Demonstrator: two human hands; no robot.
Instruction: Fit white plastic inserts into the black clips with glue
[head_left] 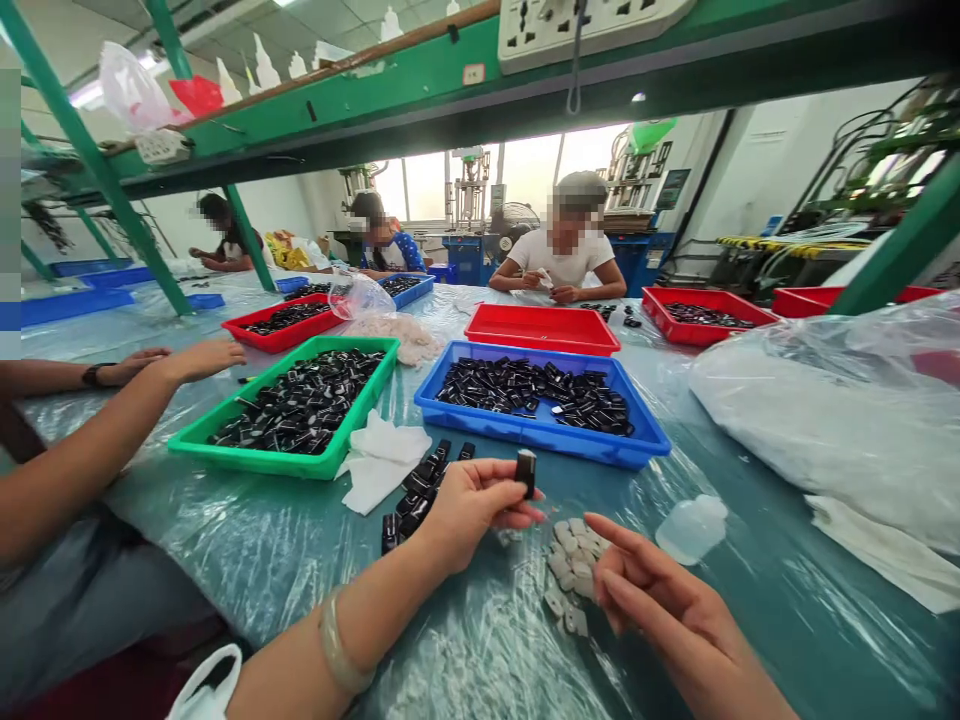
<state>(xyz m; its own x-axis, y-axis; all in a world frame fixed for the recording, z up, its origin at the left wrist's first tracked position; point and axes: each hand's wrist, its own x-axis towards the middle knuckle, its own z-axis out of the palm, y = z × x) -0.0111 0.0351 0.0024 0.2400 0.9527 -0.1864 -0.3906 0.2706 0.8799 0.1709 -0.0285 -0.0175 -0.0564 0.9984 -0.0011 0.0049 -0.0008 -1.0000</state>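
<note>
A small black plastic piece [526, 476] is pinched upright between the thumb and fingers of my left hand [466, 505]. My right hand [660, 600] has its index finger stretched out and the thumb apart, with the other fingers curled; I see nothing held in it. Just left of that hand lies a heap of small whitish flat pieces [571, 560]. Several more black pieces [422, 490] lie in rows on the table beside my left hand. A crumpled white cloth [382, 460] rests left of them.
Beyond my hands stand a blue tray [525, 432] and a green tray [262, 460], both holding black pieces. A red tray [544, 330] sits behind. A translucent bottle [691, 528] and a large plastic bag [825, 400] are at right. A co-worker's arms [112, 440] reach in at left.
</note>
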